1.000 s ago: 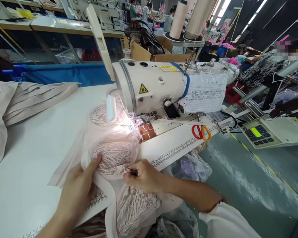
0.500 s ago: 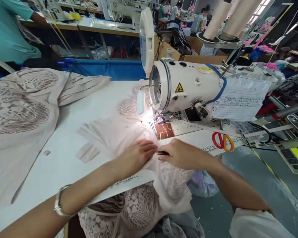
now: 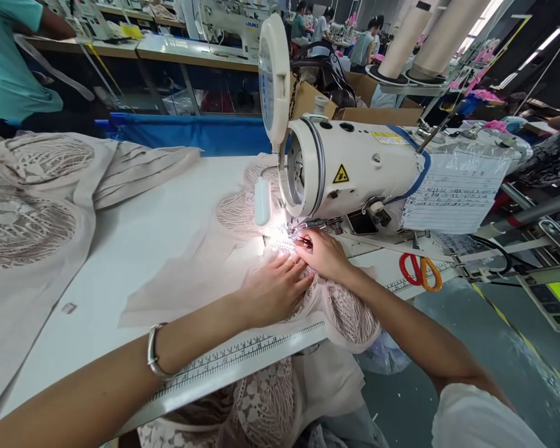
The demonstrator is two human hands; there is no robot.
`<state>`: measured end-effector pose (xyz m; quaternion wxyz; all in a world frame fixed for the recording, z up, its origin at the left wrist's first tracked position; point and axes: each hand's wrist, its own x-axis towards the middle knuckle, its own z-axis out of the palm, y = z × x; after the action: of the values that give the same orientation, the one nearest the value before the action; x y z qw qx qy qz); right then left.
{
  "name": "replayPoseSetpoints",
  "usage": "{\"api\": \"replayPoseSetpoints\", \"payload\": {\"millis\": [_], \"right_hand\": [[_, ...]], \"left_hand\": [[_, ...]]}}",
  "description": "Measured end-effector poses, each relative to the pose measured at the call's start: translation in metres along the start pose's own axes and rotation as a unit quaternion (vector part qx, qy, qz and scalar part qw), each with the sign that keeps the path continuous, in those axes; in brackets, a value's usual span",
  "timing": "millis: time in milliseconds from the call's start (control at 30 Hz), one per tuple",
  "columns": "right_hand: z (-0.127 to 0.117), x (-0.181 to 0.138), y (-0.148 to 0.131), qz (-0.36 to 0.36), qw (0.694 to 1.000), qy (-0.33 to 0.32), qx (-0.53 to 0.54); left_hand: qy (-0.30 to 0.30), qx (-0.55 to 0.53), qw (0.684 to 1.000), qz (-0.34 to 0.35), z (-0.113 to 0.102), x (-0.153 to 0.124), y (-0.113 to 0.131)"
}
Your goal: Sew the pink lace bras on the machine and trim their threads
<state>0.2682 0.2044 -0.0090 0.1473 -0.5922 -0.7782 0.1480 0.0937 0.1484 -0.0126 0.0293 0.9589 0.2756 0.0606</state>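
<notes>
Under the lit needle area of the white sewing machine [image 3: 354,165] lies a pale pink lace bra [image 3: 350,308], its cups and sheer fabric spread over the table. My left hand [image 3: 277,289] rests flat on the lace just before the needle, fingers stretched out and apart. Close to the presser foot, my right hand [image 3: 326,254] is closed around a small dark pointed tool [image 3: 304,242]; its exact kind is mostly hidden by the fingers. Glare blurs the cloth at the needle.
More pink lace garments [image 3: 32,205] lie at the left, and others [image 3: 266,398] sit below the table edge. A ruler strip [image 3: 242,354] runs along the front. Red-and-orange-handled scissors [image 3: 420,272] are at the right. Thread cones [image 3: 441,43] stand behind; a co-worker [image 3: 16,68] is at far left.
Both hands have moved from the table's front edge; the right, with the dark tool, has gone up to the presser foot. The lace has been drawn closer to the needle.
</notes>
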Motion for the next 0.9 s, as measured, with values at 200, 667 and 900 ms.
{"api": "replayPoseSetpoints", "payload": {"millis": [200,667,900], "right_hand": [[-0.005,0.011,-0.01,-0.02,0.999,-0.03,-0.006],[-0.079,-0.027,0.016,-0.1,0.959,-0.244,0.107],[-0.037,-0.024,-0.003,-0.024,0.998,-0.036,0.043]], "left_hand": [[0.029,-0.003,0.999,-0.031,0.007,0.0,0.011],[0.02,-0.094,0.995,0.007,0.01,-0.006,-0.008],[0.019,-0.134,0.989,0.056,0.003,-0.008,-0.017]]}}
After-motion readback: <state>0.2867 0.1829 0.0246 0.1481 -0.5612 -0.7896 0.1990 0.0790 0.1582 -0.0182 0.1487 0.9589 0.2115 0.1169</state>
